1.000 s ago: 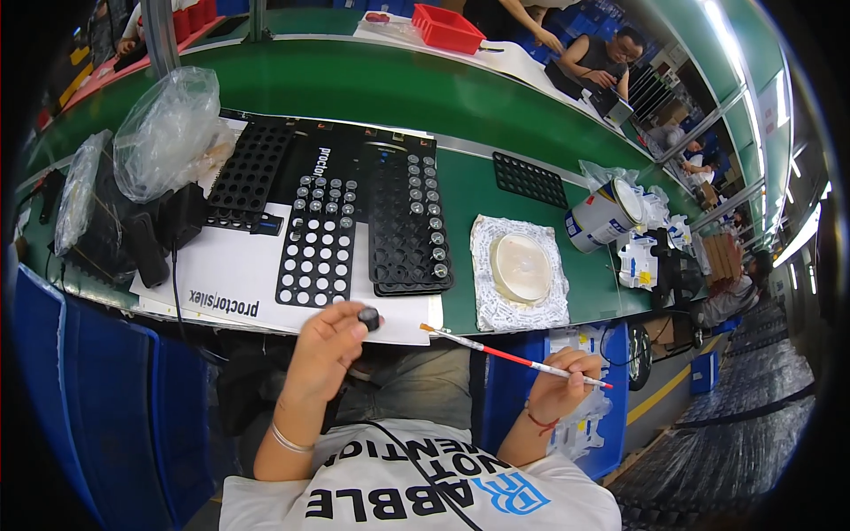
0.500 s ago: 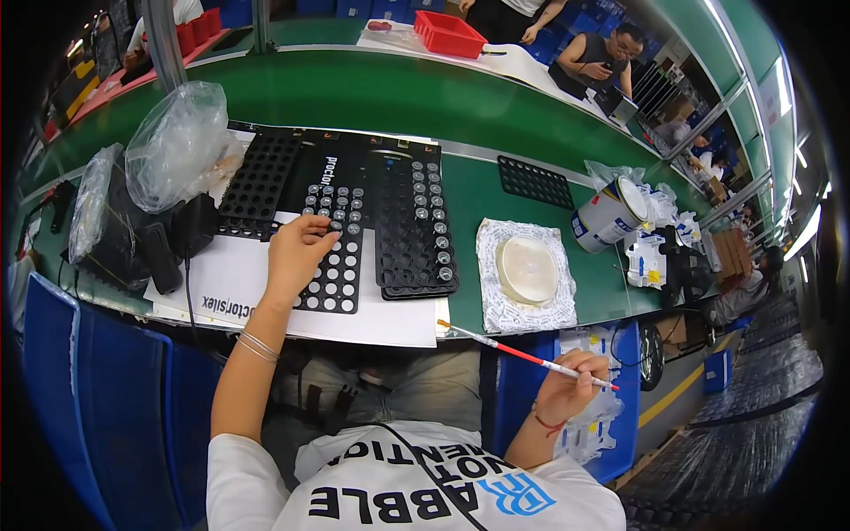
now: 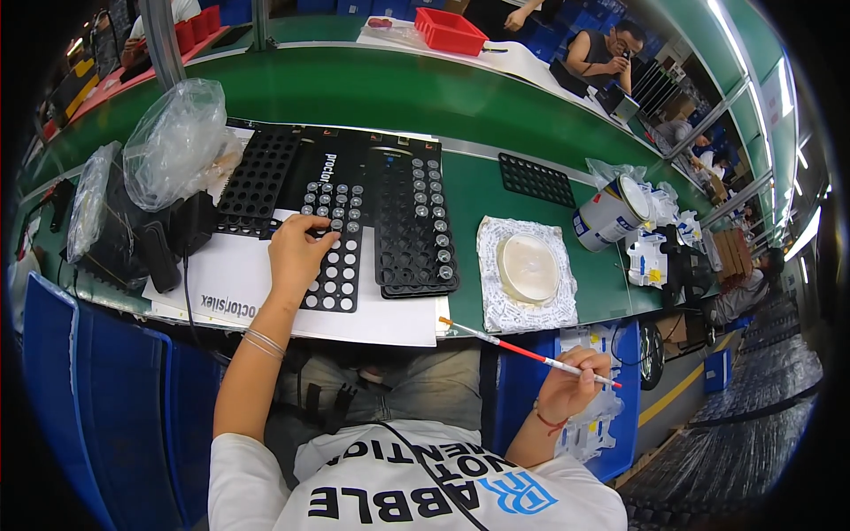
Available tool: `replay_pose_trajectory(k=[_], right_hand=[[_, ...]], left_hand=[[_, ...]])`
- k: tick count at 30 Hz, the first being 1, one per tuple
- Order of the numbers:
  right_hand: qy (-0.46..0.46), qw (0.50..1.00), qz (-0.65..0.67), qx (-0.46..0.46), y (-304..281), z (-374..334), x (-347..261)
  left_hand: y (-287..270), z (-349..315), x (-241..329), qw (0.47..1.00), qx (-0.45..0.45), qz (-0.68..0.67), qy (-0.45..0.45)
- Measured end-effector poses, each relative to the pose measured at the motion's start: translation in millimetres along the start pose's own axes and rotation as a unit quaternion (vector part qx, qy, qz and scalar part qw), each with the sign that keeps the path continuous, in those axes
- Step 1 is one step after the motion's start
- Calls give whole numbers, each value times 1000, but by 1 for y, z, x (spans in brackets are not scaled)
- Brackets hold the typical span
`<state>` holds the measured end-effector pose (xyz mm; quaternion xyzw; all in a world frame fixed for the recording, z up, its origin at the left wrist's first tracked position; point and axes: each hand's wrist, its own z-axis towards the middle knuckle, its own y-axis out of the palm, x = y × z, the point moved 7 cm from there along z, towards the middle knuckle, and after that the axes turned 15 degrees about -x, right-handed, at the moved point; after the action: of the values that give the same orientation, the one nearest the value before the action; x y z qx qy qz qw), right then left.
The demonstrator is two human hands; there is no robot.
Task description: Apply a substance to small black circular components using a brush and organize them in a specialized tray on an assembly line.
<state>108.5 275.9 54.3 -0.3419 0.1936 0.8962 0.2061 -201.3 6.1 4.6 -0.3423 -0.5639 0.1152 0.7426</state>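
My left hand [image 3: 299,252] rests at a black tray [image 3: 358,274] of small round wells. Its thumb and forefinger come together over one of the wells; whatever is between them is too small to make out. Clear round pieces fill the tray's far rows, and white discs show in the near rows. My right hand [image 3: 574,387] grips a slim paintbrush [image 3: 518,350] with a red and white handle, held low past the table's front edge. The bristles point left, near the corner of a white sheet [image 3: 390,329].
Right of that tray are stacked black trays [image 3: 403,252], partly filled with clear pieces. A round whitish dish [image 3: 529,268] sits on a printed cloth [image 3: 560,310]. Beyond it stand a metal can [image 3: 606,217] and another black tray [image 3: 537,180]. Plastic bags [image 3: 177,146] lie left.
My left hand stays at the same tray, its fingers shifted only slightly. The brush has barely moved. Across the bench, a co-worker has raised their hands higher.
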Motion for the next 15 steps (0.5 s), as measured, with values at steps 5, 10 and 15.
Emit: replay_pose_trajectory(k=[5, 10, 15], right_hand=[[-2, 1000, 0, 7, -4, 0, -2], [-9, 999, -21, 36, -12, 3, -5], [-2, 999, -13, 37, -15, 1, -4]], left_hand=[[1, 0, 0, 1000, -13, -7, -3], [-2, -3, 2, 1000, -20, 0, -2], [1, 0, -1, 1000, -10, 26, 2]])
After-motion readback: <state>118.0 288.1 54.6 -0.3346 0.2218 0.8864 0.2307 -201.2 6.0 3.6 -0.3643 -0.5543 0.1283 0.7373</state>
